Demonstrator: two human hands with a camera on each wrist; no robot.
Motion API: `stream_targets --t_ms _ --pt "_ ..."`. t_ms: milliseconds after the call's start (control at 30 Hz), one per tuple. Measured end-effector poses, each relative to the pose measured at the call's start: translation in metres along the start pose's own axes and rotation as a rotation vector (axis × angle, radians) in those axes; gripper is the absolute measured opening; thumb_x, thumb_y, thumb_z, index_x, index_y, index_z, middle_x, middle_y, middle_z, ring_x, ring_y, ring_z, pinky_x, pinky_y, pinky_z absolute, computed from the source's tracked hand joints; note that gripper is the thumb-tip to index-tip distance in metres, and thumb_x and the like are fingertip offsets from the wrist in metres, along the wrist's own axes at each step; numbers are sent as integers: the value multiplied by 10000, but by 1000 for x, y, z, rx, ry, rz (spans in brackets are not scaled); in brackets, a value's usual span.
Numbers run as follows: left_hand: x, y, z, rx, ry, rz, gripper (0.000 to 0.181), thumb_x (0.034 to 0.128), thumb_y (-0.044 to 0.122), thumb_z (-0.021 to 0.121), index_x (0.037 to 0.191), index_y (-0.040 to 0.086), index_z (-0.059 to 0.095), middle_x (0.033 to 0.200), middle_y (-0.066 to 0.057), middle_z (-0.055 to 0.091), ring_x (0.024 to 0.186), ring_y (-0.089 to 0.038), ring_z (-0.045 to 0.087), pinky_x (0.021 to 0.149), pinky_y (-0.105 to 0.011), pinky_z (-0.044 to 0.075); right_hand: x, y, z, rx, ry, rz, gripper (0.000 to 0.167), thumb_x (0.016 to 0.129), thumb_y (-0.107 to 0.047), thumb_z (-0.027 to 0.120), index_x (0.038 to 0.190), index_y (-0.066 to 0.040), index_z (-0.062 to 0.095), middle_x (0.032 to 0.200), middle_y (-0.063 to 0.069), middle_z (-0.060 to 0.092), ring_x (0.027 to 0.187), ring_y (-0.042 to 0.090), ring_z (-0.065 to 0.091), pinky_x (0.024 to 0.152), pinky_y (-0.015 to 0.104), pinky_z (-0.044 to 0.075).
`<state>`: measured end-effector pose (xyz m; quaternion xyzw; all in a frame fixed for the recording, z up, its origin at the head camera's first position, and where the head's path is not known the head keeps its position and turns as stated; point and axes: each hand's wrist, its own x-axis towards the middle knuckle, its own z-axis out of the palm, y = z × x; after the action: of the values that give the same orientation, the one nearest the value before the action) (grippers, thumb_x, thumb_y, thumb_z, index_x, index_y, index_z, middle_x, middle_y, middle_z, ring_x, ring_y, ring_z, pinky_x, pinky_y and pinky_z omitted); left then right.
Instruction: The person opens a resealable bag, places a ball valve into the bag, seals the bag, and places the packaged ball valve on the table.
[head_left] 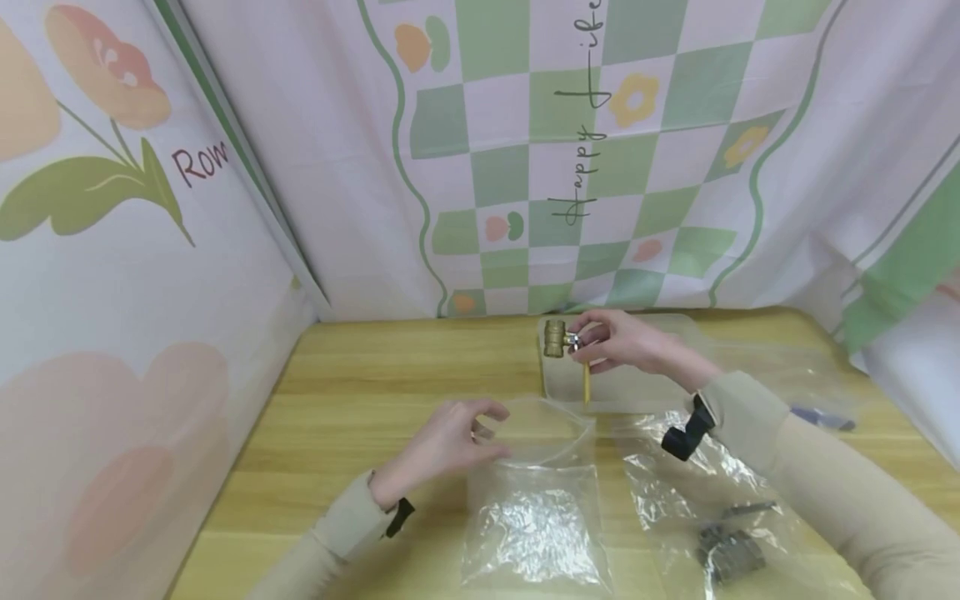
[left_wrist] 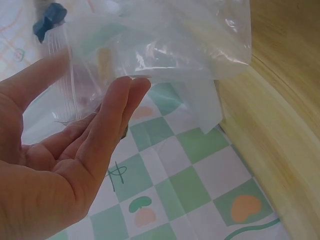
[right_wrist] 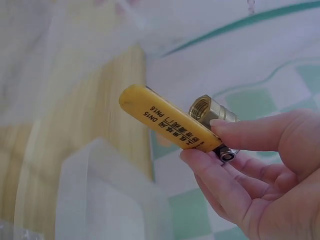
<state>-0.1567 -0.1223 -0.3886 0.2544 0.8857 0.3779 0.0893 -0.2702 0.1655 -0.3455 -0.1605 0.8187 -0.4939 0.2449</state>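
My right hand (head_left: pixel 611 340) pinches a brass ball valve (head_left: pixel 554 339) by its lever, between thumb and fingers, above the plastic tray. Up close in the right wrist view, the valve's yellow lever (right_wrist: pixel 165 120) carries dark printing, and a threaded opening faces out. Fingers apart and slightly bent, my left hand (head_left: pixel 450 442) is at the mouth of a clear zip bag (head_left: pixel 536 533) on the table. The left wrist view has the bag's zip edge (left_wrist: pixel 67 85) beside the thumb and fingers; whether they touch it I cannot tell.
A translucent plastic tray (head_left: pixel 558 387) stands at the back of the wooden table (head_left: pixel 360 375). Front right, another clear bag lies with a dark valve-like object (head_left: pixel 731 554) in or under it. Further right is a clear bag with a blue piece (head_left: pixel 823 417). Patterned curtains border the table.
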Motion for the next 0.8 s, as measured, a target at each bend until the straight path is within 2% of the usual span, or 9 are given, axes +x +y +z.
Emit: stream_targets --t_ms 167,233,467,667,800 --pt "0 1 0 -1 -2 21 461 827 191 798 1221 15 638 1233 -191 688 946 -317 743 740 -134 591 -12 -9 5 -10 17 -51 506 904 -24 666 1339 72 426 1191 257 637 905 137 693 860 384 634" --pt "0 1 0 -1 -4 22 455 823 191 802 1212 16 643 1229 -185 692 941 -318 744 736 -131 590 -16 -13 7 -10 25 -67 503 899 -32 676 1332 64 438 1175 234 652 906 134 696 847 373 637" --pt "1 0 1 -9 -9 24 451 817 194 807 1202 20 649 1225 -175 696 939 -310 744 742 -134 591 -33 -29 16 -30 35 -117 516 900 -64 693 1341 44 449 1212 281 637 921 147 705 834 380 640" --pt "2 1 0 -14 -18 27 470 813 204 814 1205 8 644 1223 -197 692 939 -315 746 743 -137 593 -43 -37 28 -29 43 -151 489 886 -49 697 1305 37 461 1171 267 654 922 136 691 808 357 644" --pt "4 2 -2 -24 -18 18 486 802 226 825 1203 15 649 1220 -182 697 924 -291 750 736 -142 596 -46 -38 37 -53 58 -199 454 874 -35 704 1267 29 485 1130 243 670 960 174 679 791 318 640"
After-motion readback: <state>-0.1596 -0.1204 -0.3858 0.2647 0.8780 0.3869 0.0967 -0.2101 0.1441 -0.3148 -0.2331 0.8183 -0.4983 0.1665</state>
